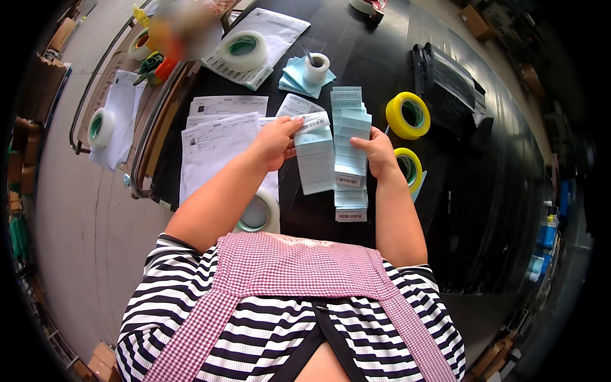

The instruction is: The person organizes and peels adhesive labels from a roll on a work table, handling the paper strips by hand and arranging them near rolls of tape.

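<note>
My left hand grips the upper end of a folded strip of pale blue labels, with its thumb near a white barcode label on top. Just right of it lies a longer stack of overlapping pale blue label strips, some showing barcodes at the near end. My right hand is closed on the right edge of this stack, thumb on top; its other fingers are partly hidden. The two strips run side by side, nearly touching. Another barcode label lies beyond my left fingers.
Printed sheets lie left on the black table. Yellow tape rolls stand right, near a black plastic bag. Behind are blue papers under a small white roll, and a clear tape roll on a white parcel.
</note>
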`<move>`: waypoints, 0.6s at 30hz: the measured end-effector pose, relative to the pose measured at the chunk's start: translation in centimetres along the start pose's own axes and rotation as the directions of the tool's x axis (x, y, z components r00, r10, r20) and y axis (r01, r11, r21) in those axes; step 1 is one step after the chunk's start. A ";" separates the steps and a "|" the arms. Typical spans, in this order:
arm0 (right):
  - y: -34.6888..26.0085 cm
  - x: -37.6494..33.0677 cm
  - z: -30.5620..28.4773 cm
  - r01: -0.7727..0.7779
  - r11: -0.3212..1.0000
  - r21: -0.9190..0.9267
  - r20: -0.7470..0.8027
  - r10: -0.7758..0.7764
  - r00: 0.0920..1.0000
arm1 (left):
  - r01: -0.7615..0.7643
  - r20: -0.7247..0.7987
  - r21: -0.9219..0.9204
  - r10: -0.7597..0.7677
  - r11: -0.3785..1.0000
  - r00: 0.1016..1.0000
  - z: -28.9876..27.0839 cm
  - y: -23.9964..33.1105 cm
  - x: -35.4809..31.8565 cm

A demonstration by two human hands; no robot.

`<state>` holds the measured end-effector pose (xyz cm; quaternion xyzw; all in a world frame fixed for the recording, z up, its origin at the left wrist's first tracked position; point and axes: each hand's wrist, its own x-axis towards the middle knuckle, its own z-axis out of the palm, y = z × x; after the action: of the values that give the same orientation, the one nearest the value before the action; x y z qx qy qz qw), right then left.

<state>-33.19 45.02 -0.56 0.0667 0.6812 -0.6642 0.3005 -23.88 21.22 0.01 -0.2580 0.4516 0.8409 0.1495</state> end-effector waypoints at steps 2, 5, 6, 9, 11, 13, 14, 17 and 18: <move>0.4 -0.4 0.0 0.013 1.000 0.018 -0.010 -0.013 1.000 | 0.030 -0.028 0.015 -0.030 0.999 0.999 1.3 -0.1 0.6; 0.7 -0.4 -0.2 0.011 0.999 0.042 -0.012 -0.011 1.000 | 0.059 -0.035 0.075 -0.057 0.995 0.998 2.7 -0.5 1.4; 0.8 -0.3 -0.2 -0.004 0.999 0.048 -0.005 0.004 1.000 | 0.062 -0.031 0.081 -0.060 0.995 0.998 3.1 -0.7 1.8; 1.0 0.1 -0.6 -0.048 0.988 0.144 -0.010 0.050 0.999 | 0.070 -0.064 0.149 -0.062 0.986 0.996 3.9 -1.6 3.1; 0.5 -0.1 -0.3 -0.094 0.970 0.226 0.015 0.093 0.996 | 0.062 -0.083 0.165 -0.049 0.984 0.995 4.1 -2.3 3.9; 0.0 -0.8 0.2 -0.062 0.994 0.094 0.029 0.060 0.998 | 0.034 -0.070 0.165 -0.022 0.986 0.997 4.5 -3.1 4.7; 0.0 -1.1 0.4 -0.027 0.999 -0.040 0.046 0.029 0.999 | 0.006 -0.056 0.163 0.003 0.987 0.998 4.8 -3.3 5.1; 0.9 -1.6 0.8 0.085 0.978 -0.190 0.045 -0.078 0.996 | -0.033 -0.115 0.213 0.059 0.976 0.992 5.8 -4.3 5.8; 1.1 -1.8 1.1 0.146 0.940 -0.309 0.042 -0.139 0.989 | -0.053 -0.133 0.281 0.093 0.958 0.987 6.0 -4.5 5.9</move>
<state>-30.79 44.62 -0.58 -0.0374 0.7776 -0.5690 0.2649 -28.36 28.82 -3.65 -0.2782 0.5834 0.7536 0.1195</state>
